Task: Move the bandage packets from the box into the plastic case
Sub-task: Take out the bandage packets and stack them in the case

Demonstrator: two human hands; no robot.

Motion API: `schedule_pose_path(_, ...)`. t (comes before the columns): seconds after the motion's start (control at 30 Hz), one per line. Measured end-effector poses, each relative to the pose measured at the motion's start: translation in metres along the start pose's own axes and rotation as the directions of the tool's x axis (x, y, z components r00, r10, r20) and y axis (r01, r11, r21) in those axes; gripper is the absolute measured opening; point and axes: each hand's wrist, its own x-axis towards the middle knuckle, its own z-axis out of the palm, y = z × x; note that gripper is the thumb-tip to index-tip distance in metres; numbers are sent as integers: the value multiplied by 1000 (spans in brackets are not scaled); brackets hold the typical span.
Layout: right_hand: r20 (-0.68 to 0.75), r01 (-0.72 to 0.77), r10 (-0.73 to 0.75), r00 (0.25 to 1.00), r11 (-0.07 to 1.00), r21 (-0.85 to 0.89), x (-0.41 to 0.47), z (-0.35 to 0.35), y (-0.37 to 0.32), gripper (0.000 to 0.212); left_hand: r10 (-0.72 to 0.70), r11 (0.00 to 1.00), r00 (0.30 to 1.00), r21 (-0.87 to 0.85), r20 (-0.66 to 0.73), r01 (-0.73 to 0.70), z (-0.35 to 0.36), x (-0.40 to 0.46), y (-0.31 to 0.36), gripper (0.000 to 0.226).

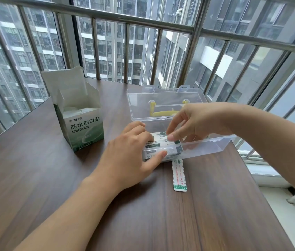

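A dark wood-grain counter [52, 178] fills the lower frame. Behind it, across the upper frame, a metal railing [143, 20] fronts tall windows [233, 60]. Grey apartment towers [107, 42] show outside in flat daylight.

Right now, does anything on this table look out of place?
Yes. One flat white-and-green bandage packet lies loose on the dark wooden table, just outside the front wall of the clear plastic case, while the other packets sit inside it.
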Motion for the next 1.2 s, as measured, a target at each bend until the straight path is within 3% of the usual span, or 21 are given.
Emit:
schedule_pose_path(0.3, 6, 5, -5, 1000, 1000, -9, 11, 4, 9, 2, -34, 994, 999, 102, 32, 31, -3, 0, 6, 60)
schedule_pose_path(0.53, 15, 46, -46, 999, 999, -20, 11, 3, 10, 10, -20, 999, 1000, 39, 20, 19, -3, -3, 6, 63)
schedule_pose_path(0.7, -50, 76, -66, 997, 974, 216, 5, -14, 17, 13, 14, 997, 1000, -81, 27, -12, -10, -6, 6, 105)
schedule_pose_path(0.83, -111, 52, -12, 994, 929, 366, 9, -12, 22, 5, 19, 992, 1000, -122, 6, -18, -12, -7, 7, 116)
schedule_pose_path(0.93, -194, 79, 9, 981, 894, 441, 15, -5, 23, 9, 54, 986, 999, -161, -2, -53, -9, -7, 4, 104)
schedule_pose_path(1.07, -204, 96, 1, 979, 880, 465, 20, 5, 21, 17, 90, 988, 996, -124, -1, -89, -6, -7, 0, 58)
schedule_pose_path(1.2, -207, 72, 17, 978, 907, 415, 23, 9, 15, 14, 51, 993, 998, -109, 33, -47, -6, -7, -2, 43)
